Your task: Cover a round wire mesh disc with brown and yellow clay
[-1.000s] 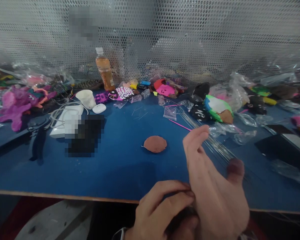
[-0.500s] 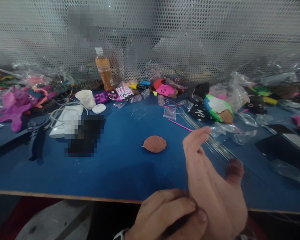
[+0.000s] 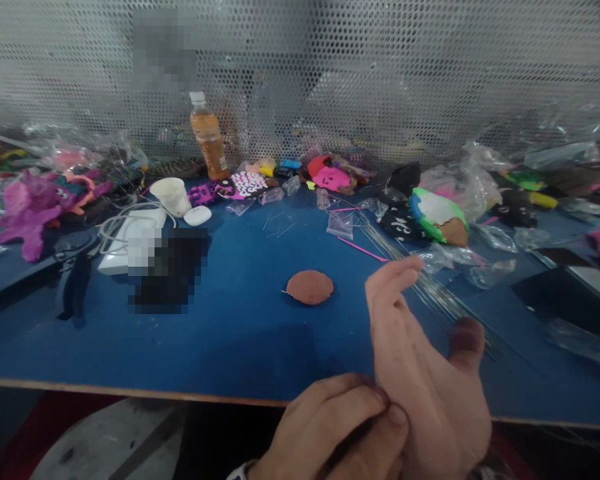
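The right hand [image 3: 425,387] is raised over the near edge of the blue surface [image 3: 240,320], palm turned up, fingers together and partly bent, thumb spread well away from them; nothing shows in its grasp. The left hand [image 3: 325,427], with a pale band [image 3: 240,471] at its wrist, is curled, its fingertips and thumb drawn close together against the outer edge of the right hand; whether it pinches something there I cannot tell. The flat brown clay-like disc [image 3: 310,287] lies on the surface ahead of the left hand and to the left of the right hand's fingers, touched by neither, with a short thin wire end poking out on its left. Just beyond and to the right of the right hand runs a loose bundle of thin metal wires [image 3: 433,293]; a pink stick [image 3: 361,249] lies ahead of its fingertips, near a small clear plastic bag [image 3: 340,225]. Farther ahead and right is a green-rimmed figure [image 3: 437,213]. Well to the left of the left hand are pliers [image 3: 73,287], with a white paper cup [image 3: 173,198] and an upright drink bottle [image 3: 209,137] farther off.
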A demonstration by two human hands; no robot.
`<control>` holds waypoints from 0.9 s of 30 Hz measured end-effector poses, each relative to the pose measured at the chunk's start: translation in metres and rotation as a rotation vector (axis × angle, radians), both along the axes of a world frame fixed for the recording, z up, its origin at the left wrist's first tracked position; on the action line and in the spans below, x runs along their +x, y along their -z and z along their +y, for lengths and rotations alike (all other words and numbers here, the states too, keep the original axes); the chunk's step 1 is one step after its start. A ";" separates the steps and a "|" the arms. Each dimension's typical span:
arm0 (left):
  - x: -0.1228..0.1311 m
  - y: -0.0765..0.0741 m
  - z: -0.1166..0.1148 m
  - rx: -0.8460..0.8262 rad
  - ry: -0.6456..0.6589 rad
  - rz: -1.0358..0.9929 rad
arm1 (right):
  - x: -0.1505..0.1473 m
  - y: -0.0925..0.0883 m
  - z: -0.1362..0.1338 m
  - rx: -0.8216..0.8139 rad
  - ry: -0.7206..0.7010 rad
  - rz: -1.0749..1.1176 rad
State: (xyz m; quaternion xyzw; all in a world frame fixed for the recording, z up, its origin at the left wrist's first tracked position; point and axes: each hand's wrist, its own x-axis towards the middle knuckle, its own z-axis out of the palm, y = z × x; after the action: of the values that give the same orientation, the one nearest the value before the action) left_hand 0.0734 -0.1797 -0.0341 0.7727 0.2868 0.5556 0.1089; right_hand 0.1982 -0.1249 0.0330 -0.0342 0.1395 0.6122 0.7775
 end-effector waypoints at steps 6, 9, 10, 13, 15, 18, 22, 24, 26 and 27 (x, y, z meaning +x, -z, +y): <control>0.001 0.006 -0.002 -0.002 -0.040 0.066 | -0.002 0.001 -0.002 0.077 -0.029 0.109; 0.000 0.007 0.000 0.027 -0.075 0.104 | -0.003 0.002 -0.004 0.114 -0.033 0.143; -0.001 0.007 0.000 0.027 -0.073 0.134 | -0.004 0.003 -0.004 0.107 -0.028 0.131; -0.004 0.008 -0.001 0.001 -0.057 0.188 | -0.005 0.005 -0.005 0.104 -0.017 0.122; -0.003 0.008 -0.002 -0.023 -0.060 0.150 | -0.004 0.005 -0.006 0.155 -0.028 0.168; -0.001 0.005 0.000 0.002 -0.061 0.075 | -0.003 0.006 -0.007 0.215 -0.055 0.216; 0.002 0.001 0.003 0.015 -0.045 0.024 | 0.001 0.008 -0.008 0.183 -0.042 0.102; 0.002 0.000 0.004 -0.021 -0.027 -0.004 | 0.001 0.010 -0.009 0.147 -0.028 -0.068; 0.002 -0.001 0.003 -0.094 -0.016 -0.029 | -0.001 0.012 -0.009 0.108 -0.018 -0.292; 0.002 -0.002 0.002 -0.142 -0.019 -0.041 | -0.003 0.012 -0.009 0.087 -0.002 -0.409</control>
State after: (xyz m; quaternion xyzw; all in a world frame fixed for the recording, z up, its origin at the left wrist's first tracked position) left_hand 0.0759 -0.1778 -0.0318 0.7487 0.3306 0.5508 0.1639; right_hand 0.1955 -0.1342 0.0206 -0.1243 -0.0477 0.5987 0.7899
